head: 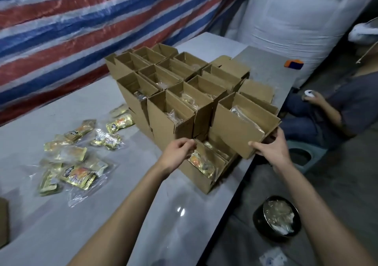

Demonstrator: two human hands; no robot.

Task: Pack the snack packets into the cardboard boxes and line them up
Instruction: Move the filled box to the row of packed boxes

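Both forearms reached in; the right hand gripped the corner of a filled cardboard box, likely to line it up with the rows. The left hand curled at the near box, its grip unclear. Snack packets lay loose to the left.

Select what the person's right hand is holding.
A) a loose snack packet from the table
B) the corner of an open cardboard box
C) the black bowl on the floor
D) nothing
B: the right hand has its fingers and thumb curled round the near corner of an open cardboard box.
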